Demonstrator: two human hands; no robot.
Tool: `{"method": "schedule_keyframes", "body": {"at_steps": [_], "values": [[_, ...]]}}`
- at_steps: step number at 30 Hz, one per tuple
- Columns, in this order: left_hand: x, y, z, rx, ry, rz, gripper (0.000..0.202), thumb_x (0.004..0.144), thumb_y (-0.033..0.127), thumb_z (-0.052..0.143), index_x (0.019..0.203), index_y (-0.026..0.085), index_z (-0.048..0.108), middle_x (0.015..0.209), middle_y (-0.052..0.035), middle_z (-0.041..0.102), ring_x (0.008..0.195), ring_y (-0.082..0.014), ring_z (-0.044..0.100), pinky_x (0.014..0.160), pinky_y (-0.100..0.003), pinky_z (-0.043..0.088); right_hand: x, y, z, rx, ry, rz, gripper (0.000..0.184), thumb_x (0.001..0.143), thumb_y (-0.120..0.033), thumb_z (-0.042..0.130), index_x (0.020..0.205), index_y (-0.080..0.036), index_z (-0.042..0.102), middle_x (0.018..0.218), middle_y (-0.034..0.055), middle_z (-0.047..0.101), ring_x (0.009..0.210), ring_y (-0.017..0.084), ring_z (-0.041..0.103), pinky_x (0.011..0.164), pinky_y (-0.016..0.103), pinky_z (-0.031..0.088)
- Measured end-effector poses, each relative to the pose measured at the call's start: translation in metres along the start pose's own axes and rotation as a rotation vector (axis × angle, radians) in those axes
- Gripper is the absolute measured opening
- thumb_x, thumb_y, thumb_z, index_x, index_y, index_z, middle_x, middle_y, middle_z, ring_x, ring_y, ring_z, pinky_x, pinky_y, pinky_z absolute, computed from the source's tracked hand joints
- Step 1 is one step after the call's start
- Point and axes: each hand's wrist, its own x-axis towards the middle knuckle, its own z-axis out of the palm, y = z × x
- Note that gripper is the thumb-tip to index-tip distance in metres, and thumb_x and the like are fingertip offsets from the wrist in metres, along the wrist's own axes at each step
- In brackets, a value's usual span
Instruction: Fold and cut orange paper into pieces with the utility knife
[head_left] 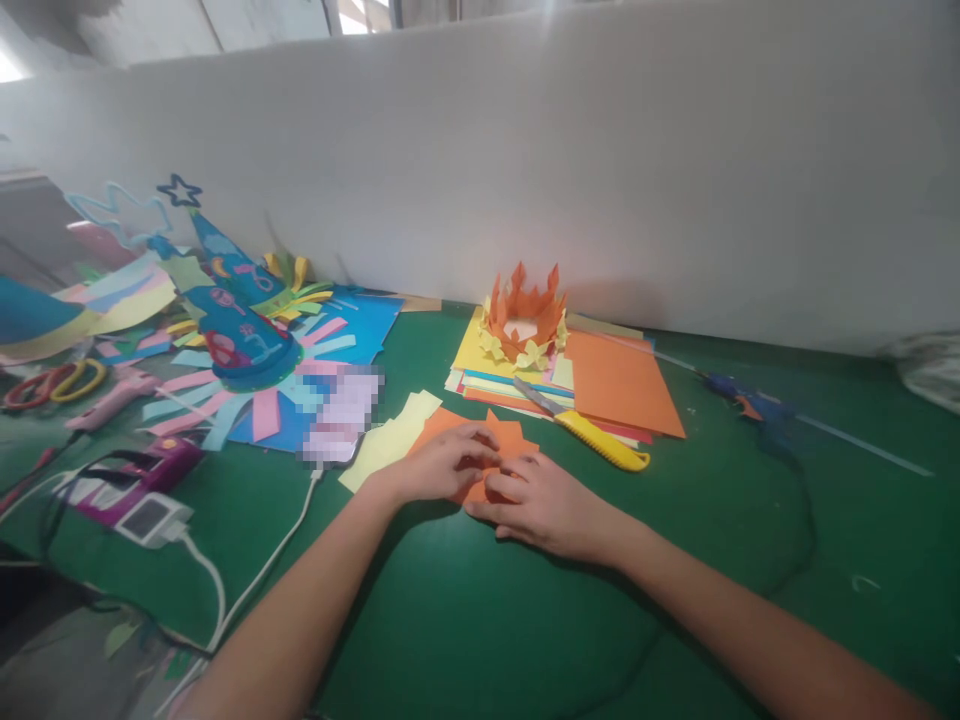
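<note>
A piece of orange paper (514,432) with a zigzag-cut edge lies in front of me, partly covered by both hands. My left hand (448,462) rests over its left part, fingers bent and holding it. From the right, my right hand (551,505) closes its curled fingers on the same paper. The fingertips of the two hands nearly meet, and what lies beneath them is hidden. Pale yellow paper (386,440) with a jagged edge sticks out beside my left hand. Just beyond my right hand, a yellow utility knife (600,437) leans over the paper stack with its blade out.
An orange and yellow paper crown (523,325) stands on a stack of coloured paper (626,385). Blue cone hats (244,335), a phone (341,415) on a white cable, scissors (56,385) and a power strip (142,490) crowd the left. A blue glue gun (750,400) lies right.
</note>
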Motion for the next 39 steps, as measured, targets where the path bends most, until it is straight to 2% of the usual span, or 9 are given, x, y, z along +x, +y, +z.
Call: {"method": "schedule_keyframes", "body": {"at_steps": [5, 8, 11, 14, 19, 26, 30, 34, 39], "values": [[0.0, -0.001, 0.0, 0.009, -0.01, 0.002, 0.028, 0.082, 0.007, 0.048, 0.1, 0.017, 0.068, 0.114, -0.0102, 0.056, 0.108, -0.0184, 0.054, 0.099, -0.035, 0.043, 0.001, 0.0, 0.0, 0.025, 0.033, 0.028, 0.029, 0.094, -0.037, 0.044, 0.117, -0.026, 0.058, 0.093, 0.0054, 0.061, 0.085, 0.02, 0.05, 0.077, 0.035, 0.035], [-0.001, -0.001, -0.001, 0.007, -0.01, 0.01, 0.035, 0.079, 0.003, 0.047, 0.104, 0.019, 0.066, 0.117, -0.0091, 0.056, 0.109, -0.0186, 0.054, 0.098, -0.035, 0.044, -0.004, 0.006, 0.0, 0.062, 0.062, 0.053, 0.027, 0.096, -0.029, 0.04, 0.105, -0.018, 0.063, 0.09, 0.0082, 0.062, 0.084, 0.02, 0.052, 0.076, 0.034, 0.04], [-0.002, 0.001, -0.001, 0.026, -0.011, 0.017, 0.038, 0.077, 0.003, 0.047, 0.107, 0.019, 0.065, 0.119, -0.0089, 0.056, 0.111, -0.0189, 0.053, 0.099, -0.035, 0.043, -0.012, 0.015, 0.0, 0.104, 0.107, 0.1, 0.029, 0.095, -0.021, 0.037, 0.105, -0.014, 0.063, 0.095, 0.0115, 0.063, 0.088, 0.02, 0.054, 0.078, 0.034, 0.044], [-0.002, 0.004, -0.001, 0.041, -0.007, 0.025, 0.036, 0.077, 0.007, 0.052, 0.107, 0.019, 0.065, 0.119, -0.0089, 0.056, 0.113, -0.02, 0.052, 0.102, -0.036, 0.04, -0.019, 0.022, -0.001, 0.143, 0.127, 0.126, 0.031, 0.096, -0.018, 0.035, 0.109, -0.014, 0.062, 0.097, 0.012, 0.062, 0.089, 0.02, 0.055, 0.078, 0.034, 0.045], [-0.002, 0.007, -0.001, 0.045, -0.01, 0.024, 0.033, 0.074, 0.015, 0.063, 0.107, 0.019, 0.062, 0.119, -0.0093, 0.055, 0.112, -0.0217, 0.053, 0.1, -0.036, 0.041, -0.02, 0.021, -0.003, 0.091, 0.109, 0.073, 0.031, 0.096, -0.018, 0.034, 0.112, -0.014, 0.06, 0.095, 0.012, 0.06, 0.087, 0.02, 0.053, 0.076, 0.033, 0.042], [-0.004, 0.009, -0.001, 0.082, -0.026, 0.029, 0.03, 0.08, 0.026, 0.061, 0.109, 0.018, 0.06, 0.122, -0.0113, 0.053, 0.115, -0.0224, 0.051, 0.1, -0.036, 0.04, -0.015, 0.01, -0.007, -0.12, 0.047, 0.07, 0.037, 0.096, -0.04, 0.038, 0.129, -0.029, 0.051, 0.078, 0.0053, 0.055, 0.073, 0.02, 0.044, 0.068, 0.032, 0.033], [-0.005, 0.009, -0.001, 0.074, -0.028, 0.023, 0.033, 0.079, 0.025, 0.062, 0.111, 0.019, 0.059, 0.125, -0.0113, 0.051, 0.119, -0.0232, 0.048, 0.103, -0.038, 0.038, -0.016, 0.007, -0.006, -0.132, 0.071, 0.095, 0.033, 0.096, -0.039, 0.04, 0.123, -0.029, 0.056, 0.081, 0.0055, 0.056, 0.076, 0.02, 0.045, 0.071, 0.032, 0.031], [-0.006, 0.008, -0.001, 0.054, -0.035, -0.016, 0.039, 0.073, 0.016, 0.063, 0.112, 0.021, 0.058, 0.126, -0.0091, 0.05, 0.119, -0.023, 0.048, 0.102, -0.038, 0.039, -0.023, 0.008, -0.004, -0.153, 0.112, 0.171, 0.027, 0.095, -0.032, 0.042, 0.112, -0.026, 0.062, 0.088, 0.0067, 0.059, 0.088, 0.022, 0.049, 0.079, 0.038, 0.031], [-0.005, 0.011, -0.001, 0.046, -0.046, -0.041, 0.041, 0.071, 0.01, 0.062, 0.11, 0.021, 0.058, 0.126, -0.0083, 0.05, 0.116, -0.0224, 0.049, 0.097, -0.036, 0.044, -0.041, 0.015, -0.007, -0.151, 0.142, 0.293, 0.028, 0.095, -0.027, 0.04, 0.105, -0.021, 0.066, 0.088, 0.007, 0.062, 0.086, 0.022, 0.051, 0.077, 0.038, 0.032]]}}
